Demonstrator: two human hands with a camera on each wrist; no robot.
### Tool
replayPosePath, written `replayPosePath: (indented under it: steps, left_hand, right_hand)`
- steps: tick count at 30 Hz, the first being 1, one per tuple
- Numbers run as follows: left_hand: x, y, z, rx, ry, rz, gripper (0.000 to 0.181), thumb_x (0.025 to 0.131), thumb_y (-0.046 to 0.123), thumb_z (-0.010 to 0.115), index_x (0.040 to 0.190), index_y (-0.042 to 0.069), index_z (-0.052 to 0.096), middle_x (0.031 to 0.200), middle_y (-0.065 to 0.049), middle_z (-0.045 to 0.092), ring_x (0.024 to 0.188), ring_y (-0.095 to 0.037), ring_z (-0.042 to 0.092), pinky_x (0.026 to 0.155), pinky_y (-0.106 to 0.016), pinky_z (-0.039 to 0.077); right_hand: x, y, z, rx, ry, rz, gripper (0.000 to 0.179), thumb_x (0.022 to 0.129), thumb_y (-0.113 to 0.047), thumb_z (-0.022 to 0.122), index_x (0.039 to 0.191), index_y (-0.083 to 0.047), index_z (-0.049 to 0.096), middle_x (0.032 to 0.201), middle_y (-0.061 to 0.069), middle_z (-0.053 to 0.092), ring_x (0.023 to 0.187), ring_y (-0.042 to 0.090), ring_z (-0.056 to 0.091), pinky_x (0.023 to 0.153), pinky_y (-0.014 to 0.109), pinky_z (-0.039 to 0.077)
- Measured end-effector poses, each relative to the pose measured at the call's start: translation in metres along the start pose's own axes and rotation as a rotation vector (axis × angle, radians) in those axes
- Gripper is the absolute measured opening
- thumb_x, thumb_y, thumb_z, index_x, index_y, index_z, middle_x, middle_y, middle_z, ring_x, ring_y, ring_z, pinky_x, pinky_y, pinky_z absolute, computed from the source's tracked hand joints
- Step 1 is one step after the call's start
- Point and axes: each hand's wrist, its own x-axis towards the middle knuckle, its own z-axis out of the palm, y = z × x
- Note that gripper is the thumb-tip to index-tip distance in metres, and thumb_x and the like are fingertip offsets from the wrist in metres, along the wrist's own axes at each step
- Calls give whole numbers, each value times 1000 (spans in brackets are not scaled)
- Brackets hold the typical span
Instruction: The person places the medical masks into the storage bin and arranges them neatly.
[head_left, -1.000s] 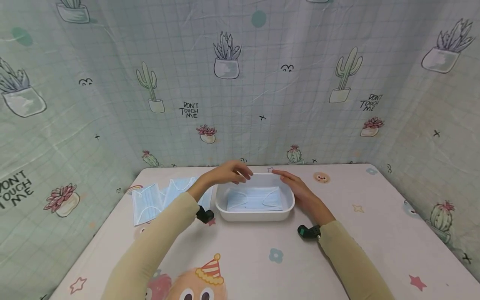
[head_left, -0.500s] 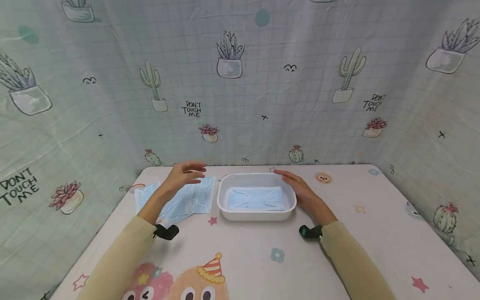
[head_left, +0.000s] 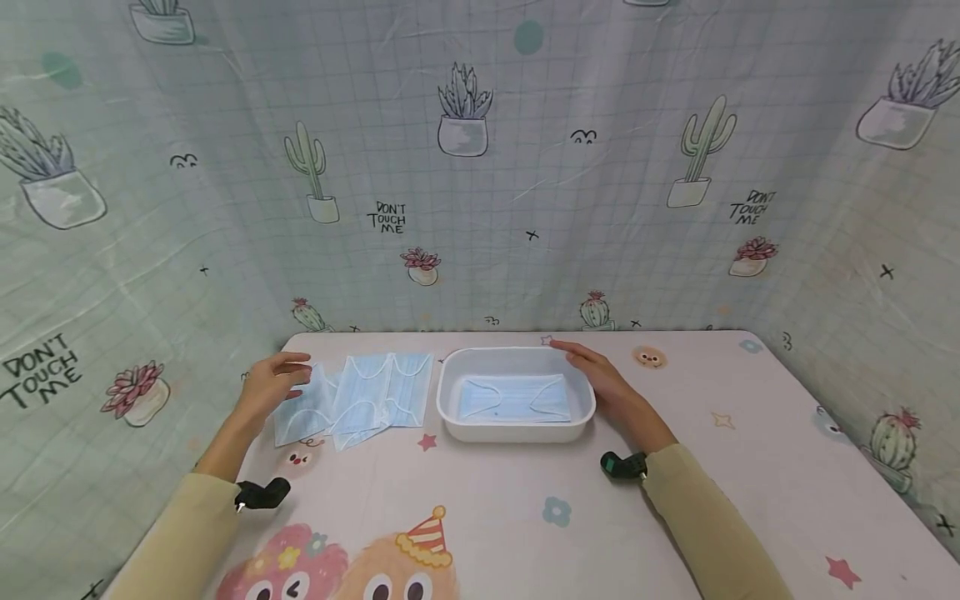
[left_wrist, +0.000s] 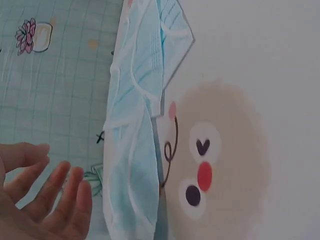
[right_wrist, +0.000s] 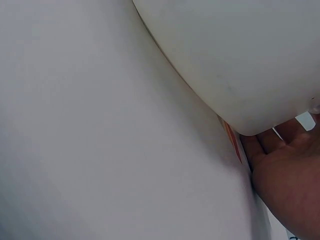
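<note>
A white plastic tub (head_left: 517,432) stands near the middle of the table, with a light blue face mask (head_left: 516,398) lying flat inside it. My right hand (head_left: 609,387) rests along the tub's right side, fingers extended toward its back corner; the right wrist view shows those fingers (right_wrist: 272,142) against the outer wall. Left of the tub, several overlapping face masks (head_left: 367,398) are spread out, white ear loops on top. Over the leftmost mask (head_left: 303,421) hovers my left hand (head_left: 270,390), its fingers loosely bent and holding nothing. The left wrist view shows that hand beside the masks' edge.
The table (head_left: 495,508) has a pale cloth printed with cartoon faces, stars and flowers. A patterned curtain (head_left: 480,208) with cactus drawings encloses the back and both sides. Each wrist carries a small black camera, the left camera (head_left: 262,494) and the right camera (head_left: 622,467).
My left hand has moved from over the tub's left rim leftward to the leftmost mask, uncovering the other masks. The right hand stays at the tub, and the mask inside lies as before.
</note>
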Motion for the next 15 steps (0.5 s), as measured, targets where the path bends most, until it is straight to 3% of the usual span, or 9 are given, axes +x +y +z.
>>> replayPosePath:
  steps: [5, 12, 15]
  left_hand:
    - [2, -14, -10, 65, 22, -111, 51, 101, 22, 60, 146, 0, 53, 139, -30, 59, 114, -38, 66, 93, -44, 61]
    - [-7, -28, -15, 310, 96, -203, 55, 95, 21, 65, 138, -10, 54, 137, -39, 53, 117, -51, 55, 93, -58, 52]
    - [-9, -33, -15, 365, 119, -233, 55, 92, 22, 66, 133, -13, 54, 134, -40, 54, 111, -51, 55, 88, -58, 51]
  right_hand:
    - [-1, 0, -1, -5, 3, -2, 45, 113, -25, 38, 157, -23, 45, 171, 1, 29, 156, 31, 32, 126, 54, 28]
    - [-2, 0, 0, -1, -5, -10, 45, 113, -25, 38, 157, -22, 45, 171, 2, 29, 157, 31, 30, 127, 54, 27]
    - [-3, 0, -1, -7, -12, -19, 46, 113, -25, 37, 158, -21, 43, 171, 3, 28, 157, 32, 30, 127, 54, 27]
